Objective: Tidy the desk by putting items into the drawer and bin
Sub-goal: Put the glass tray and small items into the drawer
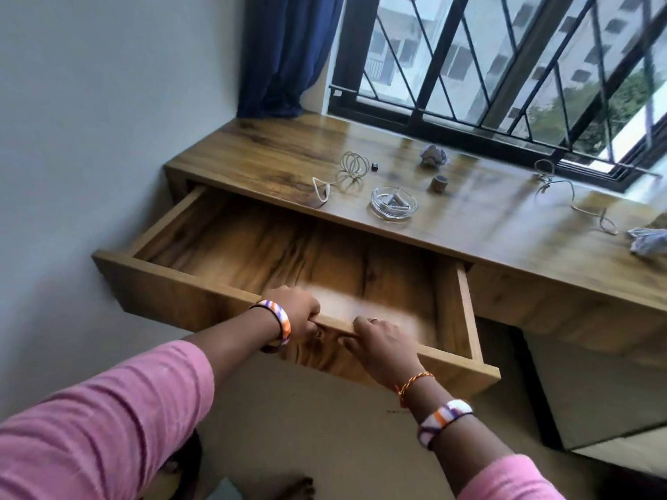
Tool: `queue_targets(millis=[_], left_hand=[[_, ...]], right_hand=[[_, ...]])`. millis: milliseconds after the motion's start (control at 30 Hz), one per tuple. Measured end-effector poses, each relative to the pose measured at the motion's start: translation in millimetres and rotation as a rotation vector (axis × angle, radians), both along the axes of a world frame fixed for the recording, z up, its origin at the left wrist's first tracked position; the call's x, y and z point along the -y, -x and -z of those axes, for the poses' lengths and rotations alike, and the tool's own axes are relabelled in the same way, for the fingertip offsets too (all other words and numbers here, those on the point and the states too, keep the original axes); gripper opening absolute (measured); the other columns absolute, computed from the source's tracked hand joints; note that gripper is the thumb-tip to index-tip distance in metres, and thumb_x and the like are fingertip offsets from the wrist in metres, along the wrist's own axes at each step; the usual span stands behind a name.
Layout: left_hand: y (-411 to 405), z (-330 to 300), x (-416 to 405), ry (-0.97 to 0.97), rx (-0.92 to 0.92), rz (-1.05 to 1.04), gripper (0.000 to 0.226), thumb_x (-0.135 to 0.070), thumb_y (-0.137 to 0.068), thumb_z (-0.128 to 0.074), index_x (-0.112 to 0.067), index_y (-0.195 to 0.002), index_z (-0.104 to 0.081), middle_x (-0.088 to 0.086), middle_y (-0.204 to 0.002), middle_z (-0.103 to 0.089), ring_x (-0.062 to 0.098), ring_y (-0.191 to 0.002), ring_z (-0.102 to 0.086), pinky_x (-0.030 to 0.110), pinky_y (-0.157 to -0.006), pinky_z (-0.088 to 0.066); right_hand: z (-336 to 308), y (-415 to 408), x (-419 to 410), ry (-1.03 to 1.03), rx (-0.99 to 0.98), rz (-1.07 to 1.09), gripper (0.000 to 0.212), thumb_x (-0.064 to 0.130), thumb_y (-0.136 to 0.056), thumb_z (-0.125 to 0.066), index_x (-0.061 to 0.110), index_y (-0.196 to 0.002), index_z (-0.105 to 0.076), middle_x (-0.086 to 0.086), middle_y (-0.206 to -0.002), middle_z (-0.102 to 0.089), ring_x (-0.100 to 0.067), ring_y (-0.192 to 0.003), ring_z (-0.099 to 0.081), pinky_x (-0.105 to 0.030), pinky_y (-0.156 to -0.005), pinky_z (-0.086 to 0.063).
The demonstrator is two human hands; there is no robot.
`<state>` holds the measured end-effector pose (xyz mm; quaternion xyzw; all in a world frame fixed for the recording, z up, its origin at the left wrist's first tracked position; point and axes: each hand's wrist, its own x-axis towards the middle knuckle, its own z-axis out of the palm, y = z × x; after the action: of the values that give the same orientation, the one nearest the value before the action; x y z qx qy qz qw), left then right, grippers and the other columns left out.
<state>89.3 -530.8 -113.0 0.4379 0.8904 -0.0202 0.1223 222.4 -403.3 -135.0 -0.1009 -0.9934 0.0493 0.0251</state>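
Note:
The wooden drawer [465,312] under the desk's left end stands pulled far out, and nothing lies inside it. My left hand [297,312] and my right hand [382,341] both grip the top edge of its front panel, fingers curled over the rim. On the desk [505,225] lie a coiled white cable [346,171], a small black piece [375,166], a glass dish [393,203] holding small grey items, a small cork-like cylinder [437,182], a crumpled paper ball [433,157], a second cable [574,196] and another crumpled paper [649,241] at the right edge.
A barred window [505,66] runs behind the desk, with a blue curtain [285,52] at its left. A white wall stands to the left of the drawer. A grey box-like unit [595,387] sits under the desk on the right. No bin is in view.

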Motion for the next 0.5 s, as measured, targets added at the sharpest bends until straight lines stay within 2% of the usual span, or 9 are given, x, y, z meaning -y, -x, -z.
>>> queue_targets(millis=[133,233,333,400,500], left_hand=[[-27.8,-7.6,24.7,0.057,0.065,0.019,0.025,-0.034,-0.083,-0.060,-0.018,-0.101,-0.064,0.008,-0.111,-0.064,0.032,-0.107,-0.057,0.029,-0.082,-0.044],[-44.5,-12.2,38.4,0.119,0.140,0.027,0.033,-0.038,-0.077,-0.068,-0.013,-0.098,-0.065,0.011,-0.105,-0.065,0.030,-0.100,-0.060,0.027,-0.073,-0.044],[-60.6,-17.5,50.5,0.204,0.196,0.038,0.043,-0.040,-0.071,-0.074,-0.012,-0.102,-0.066,0.009,-0.104,-0.067,0.027,-0.093,-0.062,0.026,-0.070,-0.045],[-71.8,-23.8,57.7,0.267,0.224,0.068,0.045,-0.040,-0.070,-0.076,-0.010,-0.102,-0.067,0.008,-0.098,-0.067,0.024,-0.082,-0.059,0.024,-0.065,-0.044],[-89.2,-33.7,66.6,0.372,0.285,0.130,0.041,-0.032,-0.072,-0.077,-0.007,-0.102,-0.066,0.005,-0.084,-0.064,0.019,-0.066,-0.053,0.016,-0.052,-0.045]], right_hand=[[0.1,-30.3,23.5,0.015,0.034,-0.031,0.037,0.050,-0.093,-0.039,0.016,-0.098,-0.053,-0.008,-0.101,-0.064,-0.030,-0.092,-0.058,-0.030,-0.064,-0.027],[-5.0,-45.2,35.2,0.065,0.128,-0.014,0.040,0.053,-0.090,-0.044,0.016,-0.097,-0.058,-0.007,-0.101,-0.066,-0.028,-0.093,-0.059,-0.028,-0.064,-0.030],[-12.7,-61.6,47.0,0.154,0.239,0.006,0.050,0.062,-0.084,-0.048,0.016,-0.094,-0.065,-0.007,-0.090,-0.067,-0.024,-0.081,-0.057,-0.029,-0.062,-0.036],[-16.4,-73.1,53.2,0.241,0.307,0.027,0.057,0.066,-0.080,-0.050,0.014,-0.094,-0.068,-0.005,-0.083,-0.066,-0.023,-0.076,-0.057,-0.030,-0.063,-0.040],[-17.6,-91.2,60.8,0.426,0.377,0.070,0.057,0.066,-0.077,-0.055,0.017,-0.099,-0.071,-0.005,-0.092,-0.071,-0.020,-0.081,-0.061,-0.030,-0.066,-0.048]])
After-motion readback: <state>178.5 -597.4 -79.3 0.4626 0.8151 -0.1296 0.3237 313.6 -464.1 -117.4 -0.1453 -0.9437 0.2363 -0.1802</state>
